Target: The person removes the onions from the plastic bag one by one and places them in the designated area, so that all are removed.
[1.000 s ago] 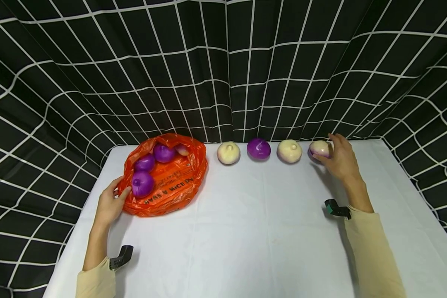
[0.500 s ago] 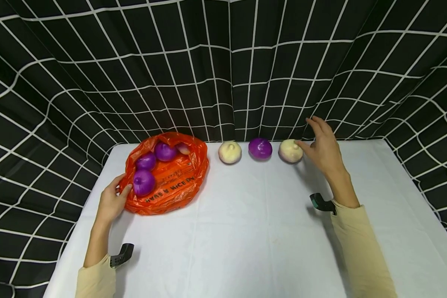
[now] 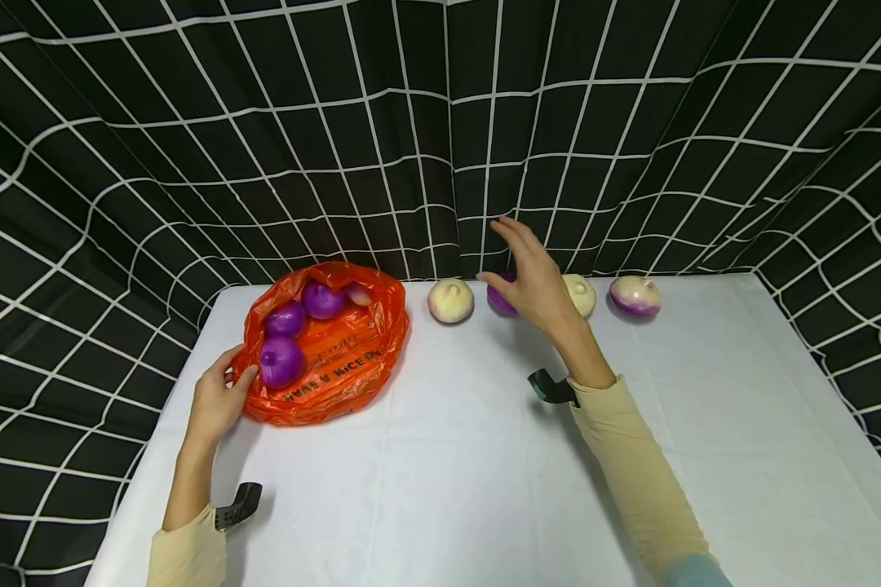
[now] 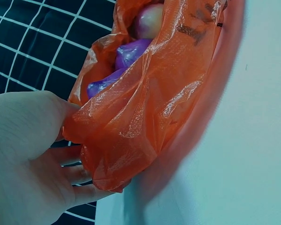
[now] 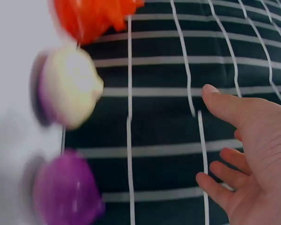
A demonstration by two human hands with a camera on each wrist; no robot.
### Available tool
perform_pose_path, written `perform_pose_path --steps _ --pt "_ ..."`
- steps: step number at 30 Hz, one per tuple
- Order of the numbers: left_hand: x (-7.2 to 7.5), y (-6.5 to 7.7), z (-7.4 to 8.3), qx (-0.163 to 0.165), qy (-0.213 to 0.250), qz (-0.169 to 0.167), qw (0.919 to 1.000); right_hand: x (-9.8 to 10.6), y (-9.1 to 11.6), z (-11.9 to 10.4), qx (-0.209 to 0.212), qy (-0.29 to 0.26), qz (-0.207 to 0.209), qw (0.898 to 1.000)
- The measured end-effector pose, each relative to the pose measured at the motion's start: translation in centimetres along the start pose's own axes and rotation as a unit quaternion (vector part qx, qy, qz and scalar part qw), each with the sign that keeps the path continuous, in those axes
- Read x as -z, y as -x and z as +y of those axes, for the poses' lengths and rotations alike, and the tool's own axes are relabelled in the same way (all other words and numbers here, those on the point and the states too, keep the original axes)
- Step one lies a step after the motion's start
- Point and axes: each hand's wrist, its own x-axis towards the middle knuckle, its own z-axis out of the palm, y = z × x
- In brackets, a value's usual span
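Observation:
My left hand (image 3: 220, 399) pinches the left edge of an orange plastic bag (image 3: 392, 326), thumb over the rim in the left wrist view. Inside lie several onions, among them a purple onion (image 3: 281, 363) near that hand and a paler one at the back. My right hand (image 3: 536, 285) holds nothing, fingers spread in the air. It overlaps a purple onion (image 3: 498, 303) in the head view and partly hides a cream onion (image 3: 582, 295). Left of it sits another cream onion (image 3: 451, 302), also large in the right wrist view beside the purple one.
A white-and-purple onion (image 3: 635, 297) ends the row at the right. The row runs along the back of the white-covered table (image 3: 440, 481). A black cloth with white grid lines (image 3: 382, 130) hangs behind and at both sides.
My right hand has let go of the white-and-purple onion at the right end and moved left, past a cream onion, to the purple one. The left hand stays on the bag.

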Motion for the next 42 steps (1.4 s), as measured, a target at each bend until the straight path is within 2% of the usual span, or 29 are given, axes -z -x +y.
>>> perform_pose_path --steps 4,10,15,23,28,42 --pt "0.0 0.0 0.1 -0.004 -0.004 -0.004 1.0000 -2.1 -0.9 -2.0 0.031 -0.017 -0.007 0.999" --pt "0.5 0.1 0.0 -0.011 -0.013 -0.014 0.9998 -5.7 -1.1 -4.7 0.044 -0.025 -0.030 0.998" --pt "0.3 0.3 -0.3 -0.012 -0.014 -0.014 0.9997 -8.3 -1.0 -7.2 0.085 0.034 -0.077 0.993" --pt "0.4 0.2 -0.1 -0.019 -0.013 -0.019 0.9996 -12.1 -0.2 -10.9 0.150 0.100 -0.149 0.972" --pt "0.3 0.0 -0.2 -0.020 -0.016 -0.021 0.9995 -14.0 0.1 -12.9 0.154 0.112 -0.182 0.965" --pt "0.2 -0.1 -0.2 -0.024 -0.008 -0.024 0.9994 -19.9 0.9 -16.4 0.134 0.082 -0.246 0.956"
